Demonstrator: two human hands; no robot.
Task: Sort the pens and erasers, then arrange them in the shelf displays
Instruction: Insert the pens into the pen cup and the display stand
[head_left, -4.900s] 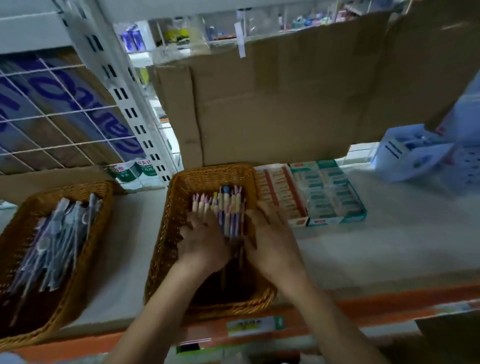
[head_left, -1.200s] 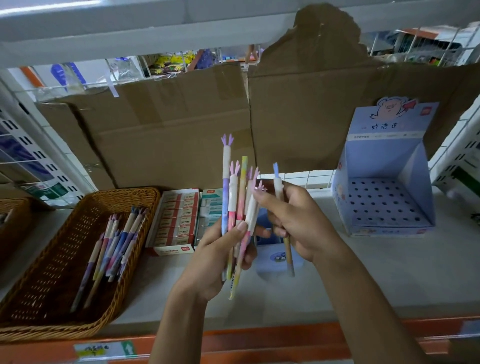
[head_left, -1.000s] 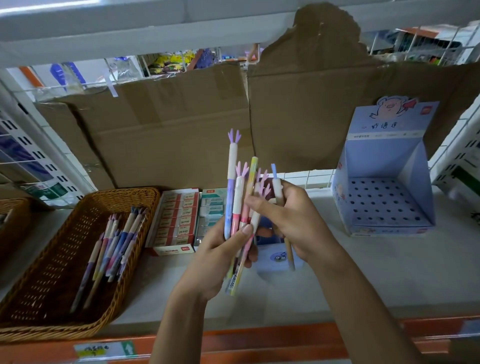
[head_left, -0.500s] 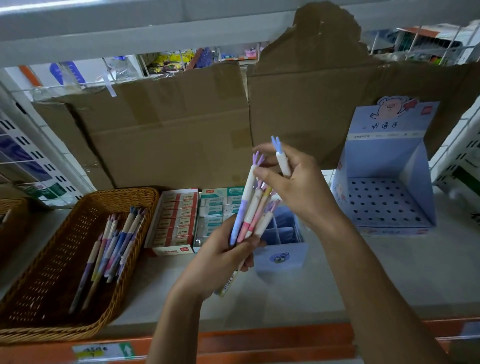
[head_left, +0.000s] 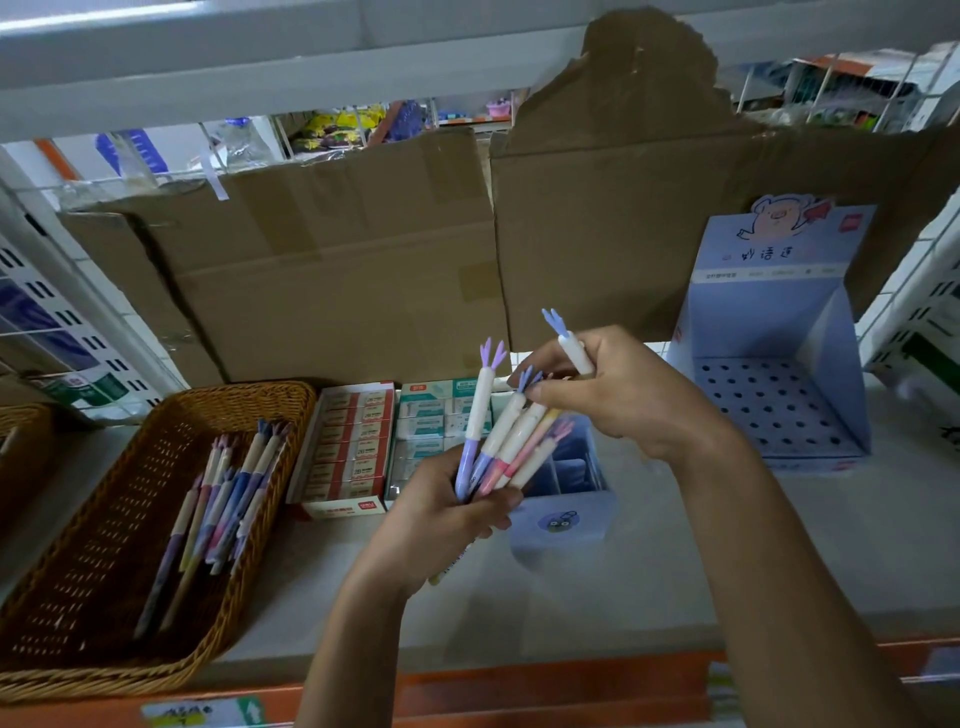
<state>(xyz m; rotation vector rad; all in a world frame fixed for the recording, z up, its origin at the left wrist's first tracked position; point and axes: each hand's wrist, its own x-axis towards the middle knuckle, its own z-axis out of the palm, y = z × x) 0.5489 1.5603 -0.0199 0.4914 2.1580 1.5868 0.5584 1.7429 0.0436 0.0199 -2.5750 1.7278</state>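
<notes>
My left hand (head_left: 441, 514) grips a fanned bunch of pastel pens (head_left: 501, 441) above the shelf. My right hand (head_left: 618, 395) holds one white pen with a blue tip (head_left: 571, 348) and its fingertips pinch the top of another pen in the bunch. More pens (head_left: 223, 499) lie in a wicker basket (head_left: 104, 545) at the left. Red and green eraser boxes (head_left: 358, 447) sit beside the basket. A small blue pen holder (head_left: 566, 525) stands under my hands. An empty blue display box with holes (head_left: 774, 395) stands at the right.
Brown cardboard sheets (head_left: 363, 270) line the back of the shelf. A second wicker basket (head_left: 21, 441) shows at the far left edge. An orange shelf rail (head_left: 519, 691) with a price label runs along the front. White wire grids flank both sides.
Earlier both hands were in the basket. Over the last second the bunch has tilted right and lower, and my right hand has lifted one blue-tipped pen out while reaching to the bunch's tips.
</notes>
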